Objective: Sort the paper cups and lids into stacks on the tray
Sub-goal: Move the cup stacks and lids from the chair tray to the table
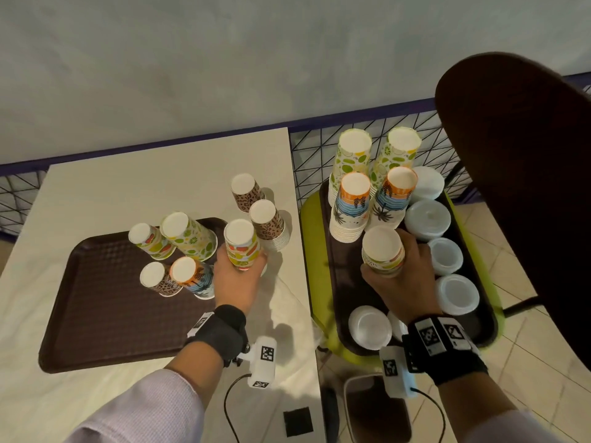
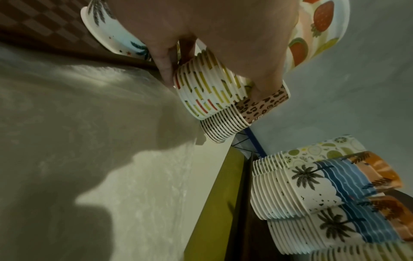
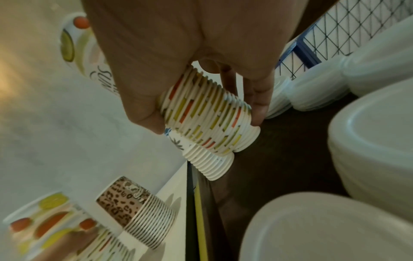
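Left hand (image 1: 238, 282) wrapped round an upside-down stack of fruit-print cups (image 1: 241, 244), gripped near the table's right edge, just off the right edge of the brown tray (image 1: 96, 314); in the left wrist view, fingers (image 2: 164, 67) curled against the stack's rolled rims. Right hand (image 1: 399, 279) clamped on a second fruit-print stack (image 1: 383, 249), held over the dark tray (image 1: 345, 282) that lies on the lime-green stand (image 1: 311, 251) to the right of the table; fingertips (image 3: 259, 109) pressed to the stack's lower rims in the right wrist view. Whether either stack touches its surface: cannot tell.

On the brown tray, near its far right corner: a fruit-print cup (image 1: 150, 239), a lime-print stack (image 1: 188, 235), a leopard-print cup (image 1: 158, 278) and a palm-print stack (image 1: 193, 276), all bottoms up. On the bare table (image 1: 144, 187), beyond the left hand by the right edge: two leopard-print stacks (image 1: 267, 223), one behind the other.

On the dark tray's far end: two tall lime-print stacks (image 1: 355, 155), two palm-print stacks (image 1: 353, 199) in front. Along its right edge and near end: piles of white lids (image 1: 427, 219). Behind: a wire-grid fence (image 1: 319, 148) and a dark chair back (image 1: 527, 187).
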`<state>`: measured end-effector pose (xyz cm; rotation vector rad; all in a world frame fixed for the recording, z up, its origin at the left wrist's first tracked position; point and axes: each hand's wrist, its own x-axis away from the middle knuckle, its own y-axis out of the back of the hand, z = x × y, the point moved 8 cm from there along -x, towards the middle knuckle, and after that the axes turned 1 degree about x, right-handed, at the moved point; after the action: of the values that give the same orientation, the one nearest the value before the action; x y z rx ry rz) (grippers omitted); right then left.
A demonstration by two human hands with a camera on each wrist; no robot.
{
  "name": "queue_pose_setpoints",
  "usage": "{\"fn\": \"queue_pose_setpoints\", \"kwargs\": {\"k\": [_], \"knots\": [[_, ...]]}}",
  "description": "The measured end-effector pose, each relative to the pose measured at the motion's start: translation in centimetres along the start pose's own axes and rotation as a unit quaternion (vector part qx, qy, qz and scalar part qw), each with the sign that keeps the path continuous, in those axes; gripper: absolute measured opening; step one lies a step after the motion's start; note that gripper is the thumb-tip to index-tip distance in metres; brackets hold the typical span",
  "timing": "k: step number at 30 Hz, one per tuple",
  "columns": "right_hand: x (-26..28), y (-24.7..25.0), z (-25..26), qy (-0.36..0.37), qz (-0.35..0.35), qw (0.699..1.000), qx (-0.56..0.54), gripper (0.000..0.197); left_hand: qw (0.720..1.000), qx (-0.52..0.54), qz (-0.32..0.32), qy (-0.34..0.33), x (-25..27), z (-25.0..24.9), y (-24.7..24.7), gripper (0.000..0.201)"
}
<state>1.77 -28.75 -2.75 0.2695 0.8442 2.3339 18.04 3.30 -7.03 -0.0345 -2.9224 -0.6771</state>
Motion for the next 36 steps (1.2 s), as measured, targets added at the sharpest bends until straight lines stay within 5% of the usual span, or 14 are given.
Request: {"fn": "queue_pose_setpoints", "kwargs": {"k": [15,18,20,23,26,28,32,36], "knots": [[1.9,-1.8,3.8,-0.006,0.055,0.993,-0.107,0.075,0.996,-0.017,0.043,0.076,0.9,2.2,-0.9,0.084],[2.2,-1.8,4.3,-0.019,0.068,0.986,-0.148,0.069,0.995,-0.001,0.009,0.096,2.2,2.1,0.5,0.104],[2.4,-1.7,4.9,-0.024,0.076,0.980,-0.182,0.064,0.995,-0.021,-0.018,0.096,4.5,1.7,1.5,0.098],[3.0,-2.3,5.6,-0.035,0.101,0.971,-0.212,0.064,0.997,0.020,0.073,0.022,8.6,-0.8,0.3,0.066],[3.6,-3.5,6.6,-0.037,0.142,0.967,-0.210,0.064,0.972,0.031,0.234,-0.023,10.8,-2.8,-2.9,0.089],[3.9,-4.5,7.5,-0.028,0.176,0.964,-0.199,0.061,0.958,0.019,0.283,-0.031,10.8,-3.6,-4.1,0.106],[4.5,-7.3,8.0,-0.016,0.219,0.962,-0.161,0.071,0.950,0.025,0.303,-0.069,10.1,-5.8,-4.6,0.089],[4.9,-9.0,8.1,-0.009,0.246,0.957,-0.155,0.065,0.965,0.015,0.256,-0.047,9.2,-5.9,-3.8,0.069]]}}
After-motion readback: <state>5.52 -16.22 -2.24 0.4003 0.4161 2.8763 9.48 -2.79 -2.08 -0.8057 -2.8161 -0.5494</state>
